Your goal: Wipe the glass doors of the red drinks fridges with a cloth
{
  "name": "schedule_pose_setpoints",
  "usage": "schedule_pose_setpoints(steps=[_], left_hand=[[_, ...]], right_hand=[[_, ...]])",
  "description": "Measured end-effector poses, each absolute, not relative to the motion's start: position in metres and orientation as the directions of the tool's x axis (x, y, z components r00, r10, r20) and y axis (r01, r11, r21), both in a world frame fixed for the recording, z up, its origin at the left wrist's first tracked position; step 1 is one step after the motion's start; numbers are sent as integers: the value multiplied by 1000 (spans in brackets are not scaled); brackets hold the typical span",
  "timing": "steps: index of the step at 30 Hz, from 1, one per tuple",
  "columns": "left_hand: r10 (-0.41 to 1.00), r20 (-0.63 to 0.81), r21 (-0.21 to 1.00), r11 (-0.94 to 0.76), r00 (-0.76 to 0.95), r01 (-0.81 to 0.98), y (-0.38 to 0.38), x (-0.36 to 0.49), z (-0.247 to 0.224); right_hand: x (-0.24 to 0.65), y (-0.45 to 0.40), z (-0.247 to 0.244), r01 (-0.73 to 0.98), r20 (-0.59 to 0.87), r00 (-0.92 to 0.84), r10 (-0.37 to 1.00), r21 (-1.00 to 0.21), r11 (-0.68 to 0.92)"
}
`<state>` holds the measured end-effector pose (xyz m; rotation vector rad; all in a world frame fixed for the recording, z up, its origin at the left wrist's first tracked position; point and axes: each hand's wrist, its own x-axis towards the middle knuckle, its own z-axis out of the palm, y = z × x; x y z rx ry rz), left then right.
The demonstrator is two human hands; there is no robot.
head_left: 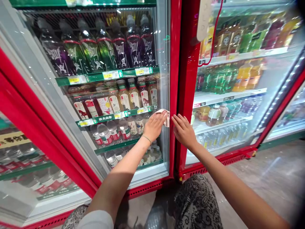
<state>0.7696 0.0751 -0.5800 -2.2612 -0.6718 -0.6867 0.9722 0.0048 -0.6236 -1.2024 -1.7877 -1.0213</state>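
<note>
My left hand (155, 124) presses a pale cloth (167, 118) against the glass door (163, 82) of a red-framed drinks fridge, near the door's right edge. Its fingers lie over the cloth, which shows past the fingertips. My right hand (184, 131) rests on the red frame (175, 79) between two fridges. Its fingers are stretched out and nothing shows in them. Behind the glass, close to my left hand, stand rows of tea bottles (134, 95) and water bottles (113, 130).
Dark sports drink bottles (89, 47) fill the top shelf on the left. A second fridge (226, 124) with several shelves of drinks stands to the right, a red cord (215, 31) hanging at its upper left. My patterned knee (199, 203) is close to the frame, above the grey floor (281, 171).
</note>
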Motion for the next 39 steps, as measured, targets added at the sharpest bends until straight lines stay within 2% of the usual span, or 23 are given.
schedule_pose_setpoints(steps=[9,16,21,25,31,35,39], left_hand=[[436,673,-367,-504,597,782,64,601,-581],[515,789,-190,-314,335,930,61,463,-612],[523,826,-95,-238,210,967,58,415,-638],[471,869,-46,-234,155,971,58,421,-647],[437,896,42,-260,79,965,61,476,-654],[481,858,-7,-342,181,940,63,535,-655],[480,804,-142,-418,351,897,66,609,-651]], right_hand=[[851,21,-614,841,825,-459,331,282,462],[782,38,-614,757,791,-546,275,327,565],[758,46,-610,714,757,-608,237,392,579],[767,45,-608,717,749,-625,220,440,540],[821,39,-618,793,789,-547,280,380,476],[863,33,-631,858,826,-449,342,291,422],[903,25,-643,901,854,-368,369,231,366]])
